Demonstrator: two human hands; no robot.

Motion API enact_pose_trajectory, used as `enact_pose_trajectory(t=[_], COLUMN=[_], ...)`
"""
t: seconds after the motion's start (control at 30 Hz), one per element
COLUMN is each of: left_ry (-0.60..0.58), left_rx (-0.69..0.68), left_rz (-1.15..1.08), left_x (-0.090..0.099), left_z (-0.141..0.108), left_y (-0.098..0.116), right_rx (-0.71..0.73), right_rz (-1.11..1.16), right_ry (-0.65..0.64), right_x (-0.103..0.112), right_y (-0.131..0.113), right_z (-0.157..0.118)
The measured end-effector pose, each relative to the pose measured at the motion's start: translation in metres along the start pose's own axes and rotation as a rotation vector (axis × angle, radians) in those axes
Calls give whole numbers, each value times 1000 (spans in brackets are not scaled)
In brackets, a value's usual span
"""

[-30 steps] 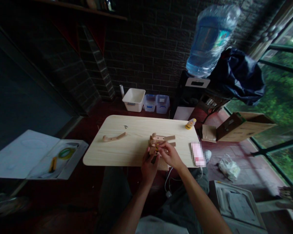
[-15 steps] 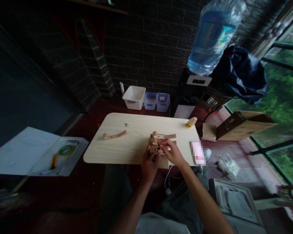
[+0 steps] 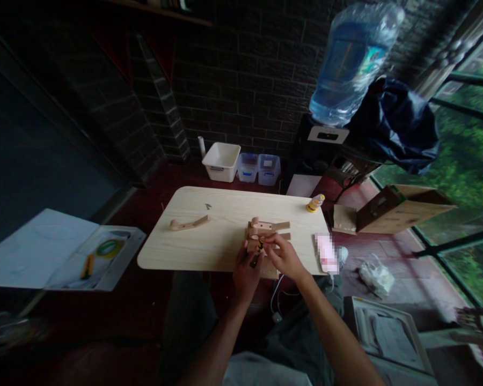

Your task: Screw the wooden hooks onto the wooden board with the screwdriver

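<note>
A wooden assembly (image 3: 265,226) with arm-like pieces lies at the front right of the pale table (image 3: 221,252). My right hand (image 3: 280,254) is closed in a pinch on a small yellow and black tool (image 3: 261,244), over the assembly. Just left of it, my left hand (image 3: 247,271) is closed around a dark, narrow piece (image 3: 254,260) at the assembly's near side; what exactly that piece is cannot be made out. A separate curved wooden piece (image 3: 189,223) rests on the left part of the table.
Small metal pieces (image 3: 208,206) lie near the table's back left. A yellow-capped bottle (image 3: 315,203) stands at the back right corner, a pink pixelated item (image 3: 327,253) at the right edge. Behind are a white bin (image 3: 221,161) and a water dispenser (image 3: 328,134).
My right hand has shifted slightly, its fingers now a little lower around the yellow and black tool. My left hand stays nearly where it was.
</note>
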State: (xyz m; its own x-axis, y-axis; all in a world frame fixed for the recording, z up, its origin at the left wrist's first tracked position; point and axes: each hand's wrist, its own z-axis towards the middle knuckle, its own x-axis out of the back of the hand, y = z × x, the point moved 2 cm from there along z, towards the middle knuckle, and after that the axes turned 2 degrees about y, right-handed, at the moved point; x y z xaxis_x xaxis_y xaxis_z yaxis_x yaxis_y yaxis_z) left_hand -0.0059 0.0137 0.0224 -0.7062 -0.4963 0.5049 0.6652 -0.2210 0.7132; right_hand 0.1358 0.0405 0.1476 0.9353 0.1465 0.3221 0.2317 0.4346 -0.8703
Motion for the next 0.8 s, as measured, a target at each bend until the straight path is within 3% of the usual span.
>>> enact_pose_trajectory(t=[0.4, 0.8], left_ry=[-20, -20], left_rx=[32, 21], left_rz=[-12, -12], left_x=[-1, 1], left_z=[-2, 1], left_y=[-2, 0], right_rx=[73, 24], right_rz=[-33, 14], right_ry=[20, 2], right_x=[-5, -3], right_y=[12, 1], right_z=[9, 5])
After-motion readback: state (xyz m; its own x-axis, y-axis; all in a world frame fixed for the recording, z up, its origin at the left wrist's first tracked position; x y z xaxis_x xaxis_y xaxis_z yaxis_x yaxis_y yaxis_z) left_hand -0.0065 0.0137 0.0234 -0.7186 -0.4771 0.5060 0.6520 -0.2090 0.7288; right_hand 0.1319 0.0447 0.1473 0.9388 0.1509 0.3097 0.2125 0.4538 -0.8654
